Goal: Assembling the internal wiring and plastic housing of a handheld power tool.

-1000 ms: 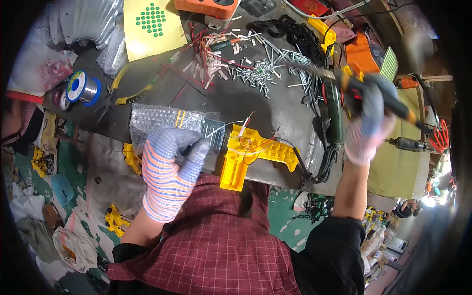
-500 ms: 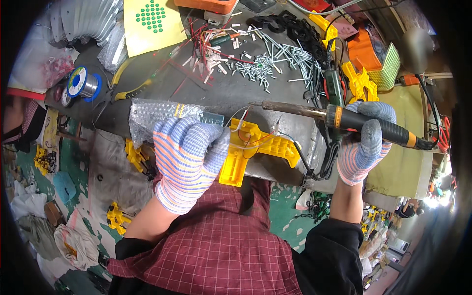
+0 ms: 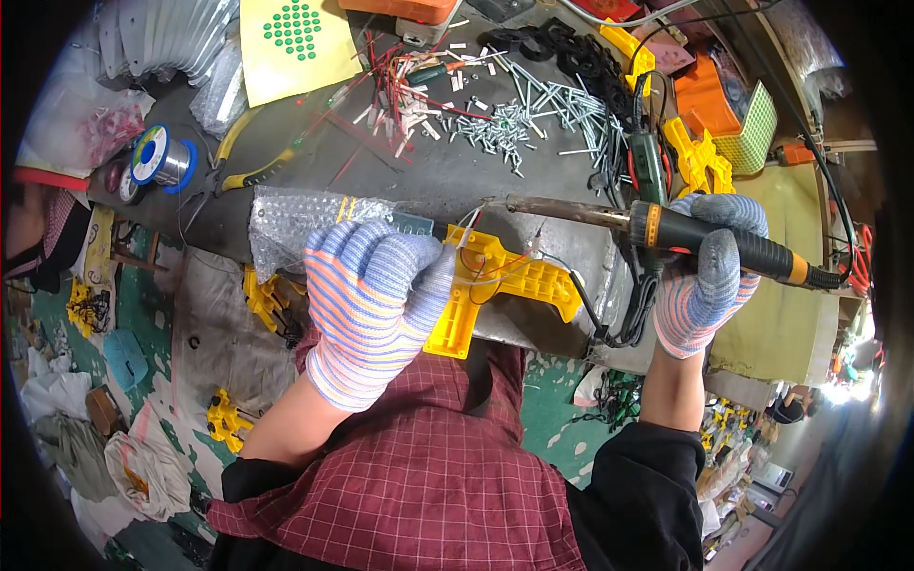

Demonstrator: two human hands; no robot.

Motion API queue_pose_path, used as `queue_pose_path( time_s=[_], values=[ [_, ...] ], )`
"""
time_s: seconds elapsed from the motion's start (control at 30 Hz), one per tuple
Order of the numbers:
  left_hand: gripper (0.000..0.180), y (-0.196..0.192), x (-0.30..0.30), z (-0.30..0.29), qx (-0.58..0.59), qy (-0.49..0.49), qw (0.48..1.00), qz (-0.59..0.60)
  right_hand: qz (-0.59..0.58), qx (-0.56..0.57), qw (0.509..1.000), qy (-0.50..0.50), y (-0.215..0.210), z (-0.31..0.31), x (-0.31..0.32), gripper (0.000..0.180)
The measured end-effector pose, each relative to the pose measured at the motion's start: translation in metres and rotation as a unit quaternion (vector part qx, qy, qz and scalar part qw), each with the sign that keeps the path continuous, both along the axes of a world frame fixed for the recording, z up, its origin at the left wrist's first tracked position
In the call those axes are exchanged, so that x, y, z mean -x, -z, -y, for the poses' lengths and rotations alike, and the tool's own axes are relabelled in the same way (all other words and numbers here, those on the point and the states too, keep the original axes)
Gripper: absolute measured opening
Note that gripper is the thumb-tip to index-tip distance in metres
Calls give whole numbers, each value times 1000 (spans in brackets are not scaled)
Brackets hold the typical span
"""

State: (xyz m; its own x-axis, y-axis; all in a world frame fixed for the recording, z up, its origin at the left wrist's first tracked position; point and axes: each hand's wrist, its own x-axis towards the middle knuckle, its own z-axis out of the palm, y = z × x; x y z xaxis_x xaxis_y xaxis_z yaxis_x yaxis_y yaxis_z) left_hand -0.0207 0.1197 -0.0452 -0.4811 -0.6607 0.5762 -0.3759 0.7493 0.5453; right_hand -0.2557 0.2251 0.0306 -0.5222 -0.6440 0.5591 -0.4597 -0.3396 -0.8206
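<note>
Cluttered grey workbench [image 3: 419, 181] fills the far half of my view, with the littered floor showing below its near edge. My left hand [image 3: 371, 300], in a striped knit glove, is curled closed around the yellow plastic housing [image 3: 500, 285], which sits at the near edge of the bench just right of my palm, with thin red and white wires running over its top. A sheet of bubble wrap [image 3: 295, 224] lies on the bench just left of my knuckles, partly under them.

My right hand [image 3: 705, 276], gloved the same way, is wrapped tight around the black and orange handle of a soldering iron [image 3: 666, 228]. Its dark metal shaft runs leftward, and the tip ends just above the far side of the yellow housing, near the wires; whether it touches them I cannot tell.

Farther back, a scatter of loose screws [image 3: 533, 114] lies right of a bundle of red wire offcuts [image 3: 390, 76]. At the far left stands a solder spool [image 3: 157, 157] with blue rims, and a yellow card with green dots [image 3: 295, 43] lies at the far edge. More yellow plastic parts [image 3: 700, 157] sit far right, beside a green mesh basket [image 3: 752, 133].
</note>
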Motion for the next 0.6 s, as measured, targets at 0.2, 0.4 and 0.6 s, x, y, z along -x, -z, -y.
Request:
queue_pose_path(
  time_s=[0.2,0.4,0.6],
  values=[
    [16,2,1,1,5,-4,1000,4,5,-2,1000,17,0,-1,2,33],
    [16,1,3,2,10,-3,1000,6,17,-14,1000,13,-3,1,-2,34],
    [17,4,0,1,-7,3,1000,5,43,-41,998,13,-3,-4,2,32]
  ],
)
